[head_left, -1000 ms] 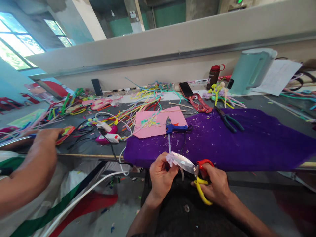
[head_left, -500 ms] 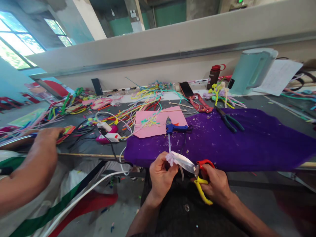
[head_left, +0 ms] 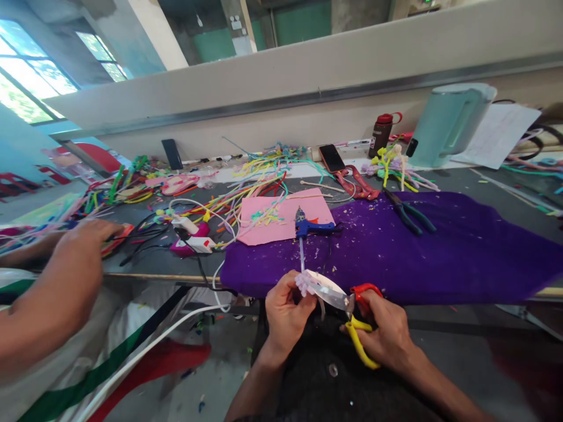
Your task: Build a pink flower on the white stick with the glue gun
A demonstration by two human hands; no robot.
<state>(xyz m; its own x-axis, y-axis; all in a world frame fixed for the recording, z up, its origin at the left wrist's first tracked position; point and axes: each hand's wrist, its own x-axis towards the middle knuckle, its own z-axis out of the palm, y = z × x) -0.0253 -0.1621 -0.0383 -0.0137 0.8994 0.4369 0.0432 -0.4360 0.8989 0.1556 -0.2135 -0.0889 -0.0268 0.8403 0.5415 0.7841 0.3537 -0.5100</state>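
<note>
Between its thumb and fingers, my left hand (head_left: 287, 316) pinches a small fuzzy lilac piece (head_left: 305, 283), like cut pipe cleaner. My right hand (head_left: 387, 329) is closed round the handles of a pair of scissors (head_left: 364, 344), one handle red and one yellow. The blades point left and reach the lilac piece, looking slightly parted. Just beyond my hands, a blue hot glue gun (head_left: 313, 226) with a clear glue stick rests across a pink sheet (head_left: 255, 225) and a purple cloth (head_left: 422, 252).
Pliers (head_left: 409, 212) lie on the cloth. A phone (head_left: 332, 158), a bottle (head_left: 380, 136) and a teal jug (head_left: 448, 126) stand or lie behind. A power strip (head_left: 193, 244) with cables and many pipe cleaners (head_left: 259, 179) are left. A co-worker's arm (head_left: 65, 287) reaches in at far left.
The scissor blades look slightly more parted at the lilac piece. My hands have barely moved. The co-worker's hand has shifted a little to the right.
</note>
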